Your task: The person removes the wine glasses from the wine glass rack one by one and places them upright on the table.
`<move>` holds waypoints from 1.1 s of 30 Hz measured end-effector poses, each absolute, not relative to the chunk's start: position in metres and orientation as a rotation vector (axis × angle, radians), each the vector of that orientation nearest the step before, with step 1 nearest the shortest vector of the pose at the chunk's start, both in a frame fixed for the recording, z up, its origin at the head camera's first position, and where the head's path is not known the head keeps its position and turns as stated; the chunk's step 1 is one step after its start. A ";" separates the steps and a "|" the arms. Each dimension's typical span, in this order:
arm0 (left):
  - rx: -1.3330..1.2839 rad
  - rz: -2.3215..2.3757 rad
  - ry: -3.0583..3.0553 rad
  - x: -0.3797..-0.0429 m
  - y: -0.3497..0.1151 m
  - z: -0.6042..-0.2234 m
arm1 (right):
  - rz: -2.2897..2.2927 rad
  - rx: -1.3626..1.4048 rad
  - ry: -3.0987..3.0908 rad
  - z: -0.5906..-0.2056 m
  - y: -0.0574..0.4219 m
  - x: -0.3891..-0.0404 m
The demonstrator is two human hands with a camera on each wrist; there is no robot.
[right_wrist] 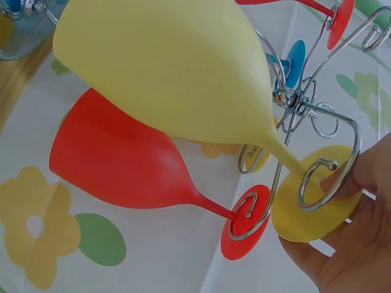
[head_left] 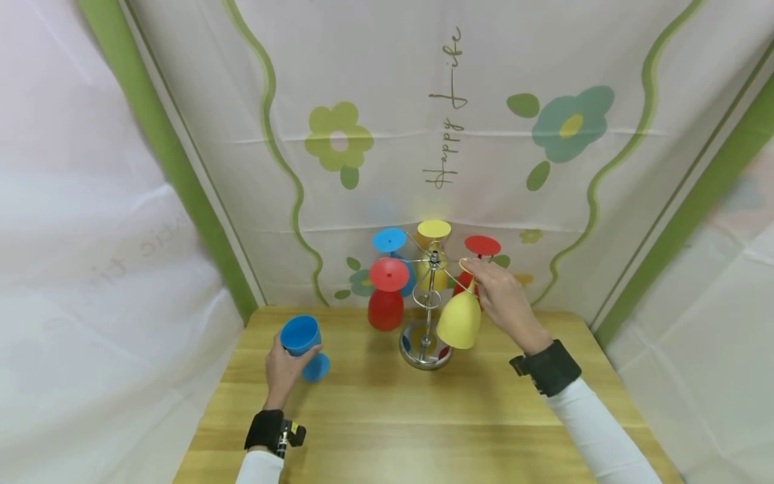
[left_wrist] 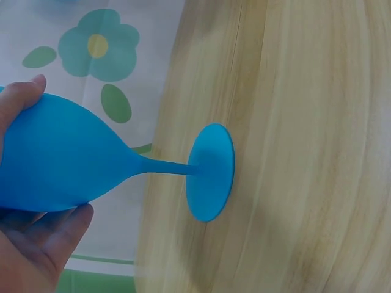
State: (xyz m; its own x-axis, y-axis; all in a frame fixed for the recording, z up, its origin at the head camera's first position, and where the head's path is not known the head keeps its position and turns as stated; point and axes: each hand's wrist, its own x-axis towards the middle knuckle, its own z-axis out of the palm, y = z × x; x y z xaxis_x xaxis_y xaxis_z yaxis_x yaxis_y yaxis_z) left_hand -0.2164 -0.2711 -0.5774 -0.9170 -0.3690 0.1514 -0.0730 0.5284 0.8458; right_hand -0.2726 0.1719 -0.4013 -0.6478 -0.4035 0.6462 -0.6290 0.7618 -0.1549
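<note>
My left hand (head_left: 283, 373) grips a blue plastic goblet (head_left: 300, 338) by its bowl, mouth up. In the left wrist view, thumb and fingers lie on opposite sides of the bowl, and the goblet's round foot (left_wrist: 211, 174) is close over the table. On the right, my right hand (head_left: 503, 297) pinches the foot of a yellow goblet (head_left: 461, 323), whose bowl hangs downward. A wire hook (right_wrist: 357, 146) of the metal rack (head_left: 430, 304) curls around that goblet's stem just under the foot, as the right wrist view shows.
Other goblets hang upside down on the rack: a red one (head_left: 385, 310) at front left, a blue one (head_left: 390, 238) and a yellow one (head_left: 434, 229) behind, another red one (head_left: 482, 245) at right. The rack's round base (head_left: 426, 365) stands on the wooden table (head_left: 387, 437), before a printed cloth (head_left: 387, 81).
</note>
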 end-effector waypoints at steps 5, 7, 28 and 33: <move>0.361 -1.325 -2.462 -0.220 -0.271 -0.573 | 0.504 0.735 -2.369 -0.398 0.180 -0.273; 0.357 -1.313 -2.466 -0.221 -0.271 -0.572 | 0.508 0.722 -2.366 -0.398 0.184 -0.273; 0.338 -1.307 -2.443 -0.214 -0.271 -0.577 | 0.754 0.504 -2.382 -0.431 0.244 -0.234; 0.314 -1.422 -2.381 -0.210 -0.268 -0.585 | 0.911 0.377 -2.432 -0.445 0.260 -0.221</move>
State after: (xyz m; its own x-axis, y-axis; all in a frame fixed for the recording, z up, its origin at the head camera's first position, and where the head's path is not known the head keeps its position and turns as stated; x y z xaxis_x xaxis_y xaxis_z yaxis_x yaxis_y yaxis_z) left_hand -0.2098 -0.2678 -0.5855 -0.9146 -0.3612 0.1818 -0.0112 0.4719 0.8816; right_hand -0.2212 0.2595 -0.4449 -0.8306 -0.0774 0.5515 -0.4208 0.7359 -0.5304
